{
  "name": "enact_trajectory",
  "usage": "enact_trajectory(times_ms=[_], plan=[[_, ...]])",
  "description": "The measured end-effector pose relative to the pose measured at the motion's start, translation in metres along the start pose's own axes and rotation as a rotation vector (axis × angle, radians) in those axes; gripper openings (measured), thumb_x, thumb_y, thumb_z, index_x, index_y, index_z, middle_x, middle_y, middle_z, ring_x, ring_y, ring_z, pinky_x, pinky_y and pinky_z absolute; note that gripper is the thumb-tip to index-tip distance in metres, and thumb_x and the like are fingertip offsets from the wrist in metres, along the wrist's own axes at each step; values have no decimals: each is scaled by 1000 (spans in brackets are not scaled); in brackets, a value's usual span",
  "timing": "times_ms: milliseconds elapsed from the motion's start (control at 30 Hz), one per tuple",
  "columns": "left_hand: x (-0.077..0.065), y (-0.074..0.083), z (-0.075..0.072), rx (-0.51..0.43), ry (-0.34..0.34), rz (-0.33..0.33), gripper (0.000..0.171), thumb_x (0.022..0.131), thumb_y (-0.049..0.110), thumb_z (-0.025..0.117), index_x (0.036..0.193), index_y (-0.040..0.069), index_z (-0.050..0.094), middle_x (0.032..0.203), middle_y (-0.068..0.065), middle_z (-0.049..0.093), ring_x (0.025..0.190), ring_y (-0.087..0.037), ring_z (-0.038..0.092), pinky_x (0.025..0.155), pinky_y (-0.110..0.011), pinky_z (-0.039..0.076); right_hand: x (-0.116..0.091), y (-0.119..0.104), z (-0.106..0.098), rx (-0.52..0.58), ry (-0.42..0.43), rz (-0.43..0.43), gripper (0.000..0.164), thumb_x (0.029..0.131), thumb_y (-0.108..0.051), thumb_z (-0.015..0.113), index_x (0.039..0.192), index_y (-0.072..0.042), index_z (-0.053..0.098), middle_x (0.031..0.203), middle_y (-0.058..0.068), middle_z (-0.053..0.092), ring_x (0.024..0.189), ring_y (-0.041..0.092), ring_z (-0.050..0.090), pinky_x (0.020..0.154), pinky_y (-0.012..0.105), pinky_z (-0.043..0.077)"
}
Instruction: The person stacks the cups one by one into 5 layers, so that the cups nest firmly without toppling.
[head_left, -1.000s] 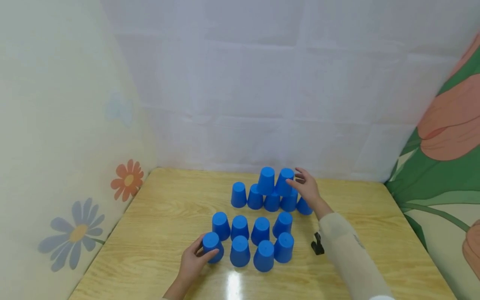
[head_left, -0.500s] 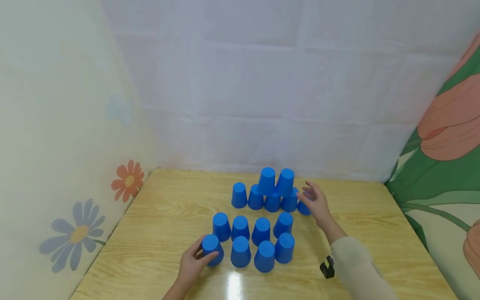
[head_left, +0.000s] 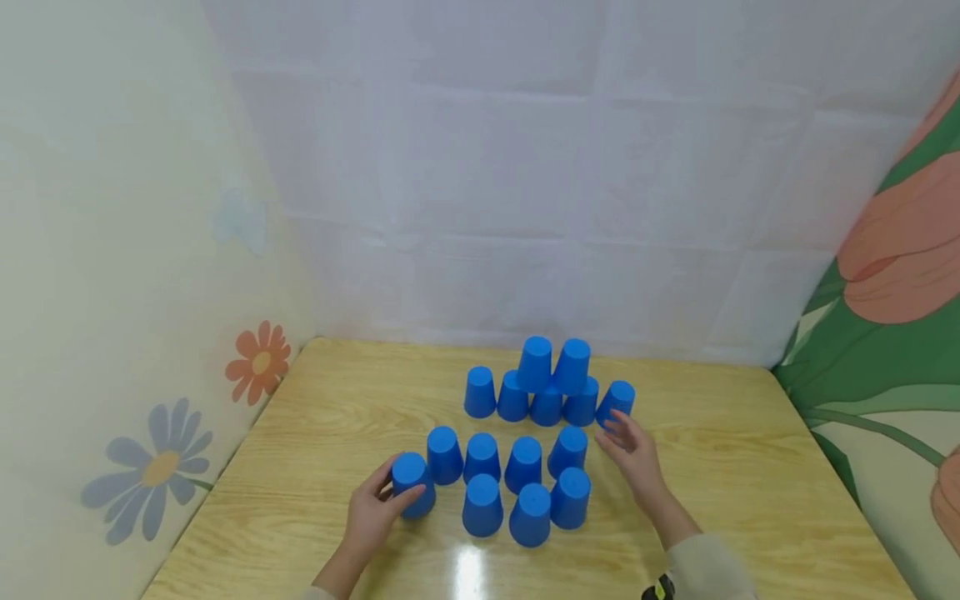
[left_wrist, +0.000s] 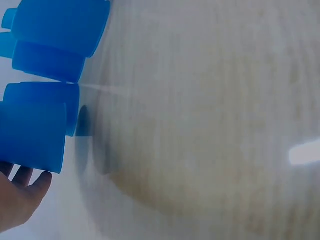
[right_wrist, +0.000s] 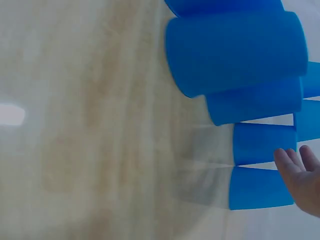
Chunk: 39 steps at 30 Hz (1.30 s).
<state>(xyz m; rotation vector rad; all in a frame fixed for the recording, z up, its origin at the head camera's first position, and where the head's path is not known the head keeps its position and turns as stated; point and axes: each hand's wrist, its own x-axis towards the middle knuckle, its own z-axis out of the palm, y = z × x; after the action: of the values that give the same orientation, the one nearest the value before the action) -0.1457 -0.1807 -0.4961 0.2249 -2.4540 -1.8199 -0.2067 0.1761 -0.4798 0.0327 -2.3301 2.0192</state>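
Note:
My left hand (head_left: 369, 515) grips an upside-down blue plastic cup (head_left: 412, 487) at the left end of the front group, thumb on the near side and fingers behind. In the left wrist view, fingertips (left_wrist: 42, 185) touch the lower side of that cup (left_wrist: 32, 135). My right hand (head_left: 636, 462) holds nothing. Its fingers are loosely bent and spread, just in front of the rightmost cup (head_left: 617, 402) of the back row, which they overlap in the head view. Two cups (head_left: 535, 365) stand as a second tier on the back row.
Several more upside-down blue cups (head_left: 482, 506) stand in two rows between my hands on the wooden table (head_left: 360, 375). A pale cloth (head_left: 562, 167) hangs behind the table. Part of a black object (head_left: 660, 588) shows at my right sleeve (head_left: 708, 567).
My left hand has shifted left and slightly away with its cup, widening the gap to the other front cups. My right hand has drawn back from the upper-tier cups toward the near side.

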Motion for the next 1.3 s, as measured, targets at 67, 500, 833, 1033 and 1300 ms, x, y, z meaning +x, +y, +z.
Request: enact_trajectory(times_ms=[67,500,833,1033,1300], plan=[[4,3,-3,-1,1,17,64,70,29,71,123,4,45,122,-15,46,113,-32,39,88,-45,37,-7,4,1,5,2,18,49,82,-7,58,126,1,37,118,27,44,106,37,44,86,38,40],[30,14,-23,19,29,80,65,72,30,69,125,4,43,126,-15,43,116,-30,36,89,-45,35,-37,22,4,-1,-45,140,55,81,-21,61,127,-2,38,121,23,44,109,35,43,85,40,41],[60,41,-27,19,55,87,66,72,39,66,126,9,43,126,-11,43,117,-27,35,90,-42,35,-45,22,6,-69,-107,157,57,80,-29,60,127,-4,39,123,19,43,111,35,41,83,41,42],[80,62,-19,27,51,78,69,71,43,66,127,10,43,127,-12,43,118,-28,35,93,-45,31,-50,21,11,-87,-157,165,63,77,-32,64,127,-4,39,125,17,42,113,35,38,86,44,39],[100,87,0,9,28,159,62,72,39,67,123,11,47,123,-10,46,115,-27,38,92,-46,32,-55,24,15,-62,-206,176,62,76,-30,65,127,-6,39,126,17,41,114,35,37,87,46,37]])
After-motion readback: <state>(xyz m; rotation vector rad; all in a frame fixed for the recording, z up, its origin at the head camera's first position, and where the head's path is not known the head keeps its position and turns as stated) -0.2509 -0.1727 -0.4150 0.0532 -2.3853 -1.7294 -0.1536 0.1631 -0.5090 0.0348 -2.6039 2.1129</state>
